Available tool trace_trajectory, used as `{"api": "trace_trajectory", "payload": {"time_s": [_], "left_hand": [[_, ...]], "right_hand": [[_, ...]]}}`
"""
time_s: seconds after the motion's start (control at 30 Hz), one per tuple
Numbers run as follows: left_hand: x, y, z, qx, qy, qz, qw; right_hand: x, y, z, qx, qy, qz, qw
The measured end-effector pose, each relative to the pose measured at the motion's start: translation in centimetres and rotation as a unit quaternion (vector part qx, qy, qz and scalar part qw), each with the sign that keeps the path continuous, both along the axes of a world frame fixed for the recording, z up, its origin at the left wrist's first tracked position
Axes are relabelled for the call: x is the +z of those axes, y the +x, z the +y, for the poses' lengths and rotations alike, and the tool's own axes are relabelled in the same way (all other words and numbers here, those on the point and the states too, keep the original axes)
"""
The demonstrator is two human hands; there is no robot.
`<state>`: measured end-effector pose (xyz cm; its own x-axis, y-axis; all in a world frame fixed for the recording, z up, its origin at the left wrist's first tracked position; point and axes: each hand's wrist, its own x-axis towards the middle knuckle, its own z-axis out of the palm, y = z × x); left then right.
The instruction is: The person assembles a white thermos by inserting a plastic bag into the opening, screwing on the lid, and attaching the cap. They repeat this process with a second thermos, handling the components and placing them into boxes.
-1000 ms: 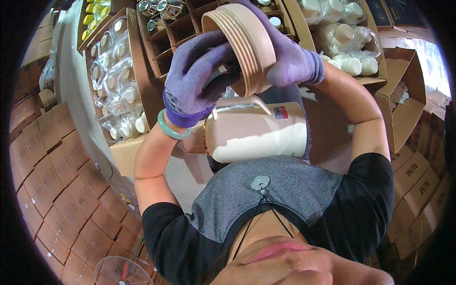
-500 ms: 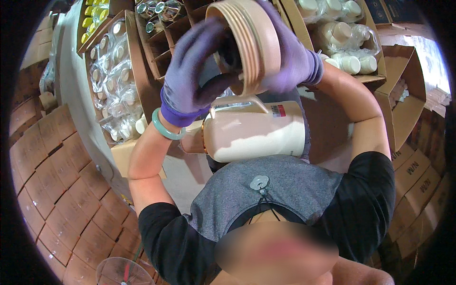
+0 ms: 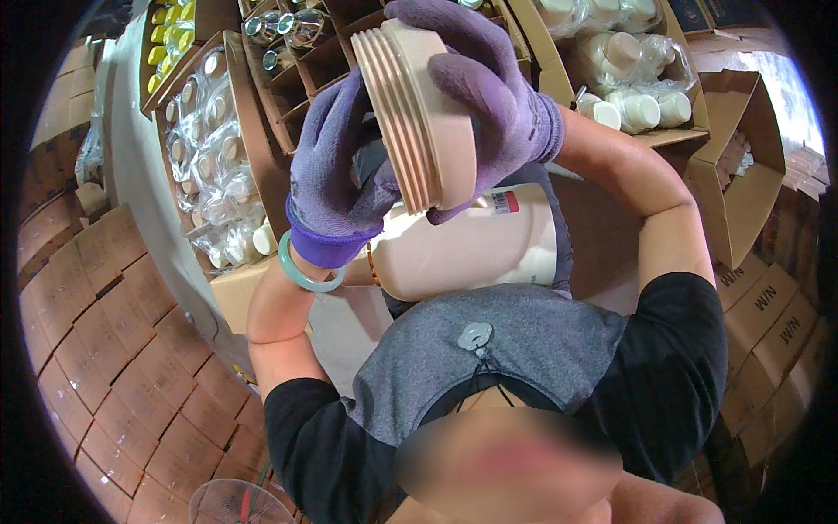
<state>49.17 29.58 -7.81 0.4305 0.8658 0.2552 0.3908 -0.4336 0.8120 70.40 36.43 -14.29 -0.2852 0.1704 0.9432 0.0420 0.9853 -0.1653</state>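
Up in front of me I hold a beige round screw-threaded part [image 3: 417,122], tilted, its ridged side toward the left and its smooth band toward the right. My right hand [image 3: 493,100], in a purple-grey glove, wraps over the smooth band with its fingers closed. At the threaded side, my gloved left hand [image 3: 336,170] curls against it; its fingertips pass out of sight behind the rim. Below both hands a cream jug [image 3: 471,253] lies on its side across my lap, with a red and white label near one end. The threaded part hides most of its handle.
Ahead stands a divided carton [image 3: 284,105] with shiny metallic parts in some cells. To its left, a carton [image 3: 253,131] holds bagged white-and-beige pieces; at the right, another [image 3: 559,65] holds bagged white cups. A small open carton [image 3: 742,210] and stacked boxes [image 3: 131,349] flank me.
The threaded part has turned, so its dark opening no longer shows and the ridges face me. My right hand has shifted over its top, and my left hand has moved slightly left and down.
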Motion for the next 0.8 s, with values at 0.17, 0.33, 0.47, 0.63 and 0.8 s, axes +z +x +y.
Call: {"api": "trace_trajectory", "payload": {"time_s": [0.17, 0.33, 0.47, 0.63, 0.8], "left_hand": [[0.0, 0.4, 0.2, 0.007, 0.21, 0.132, 0.969], [-0.6, 0.3, 1.1, -0.09, 0.238, 0.208, 0.944], [-0.7, -0.5, 3.4, -0.185, 0.32, 0.215, 0.904], [-1.5, -0.4, 3.2, -0.057, -0.011, -0.1, 0.993], [-0.7, -0.1, 2.6, -0.064, -0.105, -0.118, 0.985]], "right_hand": [[2.1, -0.7, -4.1, 0.214, -0.417, 0.099, 0.878], [-0.2, 0.8, -3.2, 0.368, -0.686, 0.078, 0.622], [-1.4, 1.1, -3.3, 0.394, -0.769, 0.193, 0.466], [1.0, 0.9, -2.5, 0.116, -0.419, 0.011, 0.901], [2.9, 1.4, -2.4, 0.034, -0.279, -0.035, 0.959]]}}
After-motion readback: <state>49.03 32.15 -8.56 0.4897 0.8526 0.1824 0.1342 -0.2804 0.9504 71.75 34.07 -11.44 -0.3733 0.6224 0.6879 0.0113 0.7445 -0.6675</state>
